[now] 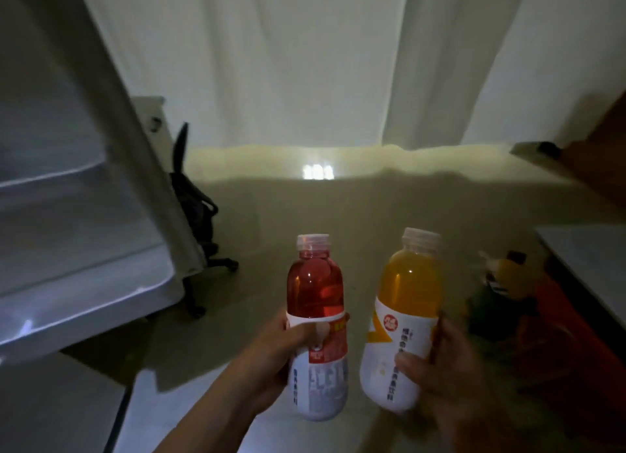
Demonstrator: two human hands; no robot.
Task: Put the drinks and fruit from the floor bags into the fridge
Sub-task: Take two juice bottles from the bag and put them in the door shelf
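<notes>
My left hand [271, 361] grips a bottle of red drink [316, 290] around its white label and holds it upright. Just to its right, my right hand [440, 368] holds a bottle of orange drink [411, 283], tilted slightly right. Both bottles have clear caps. The open fridge door [78, 215] with its white shelves fills the left side, left of and above the red bottle. On the floor at the right lies a red bag [559, 320] with an orange fruit [511, 276] and dark items on it.
A black office chair [196, 215] stands behind the fridge door. White curtains [305, 63] hang across the back. A pale surface edge [589, 266] juts in at the right, brown furniture [599, 154] above it. The beige floor lies between.
</notes>
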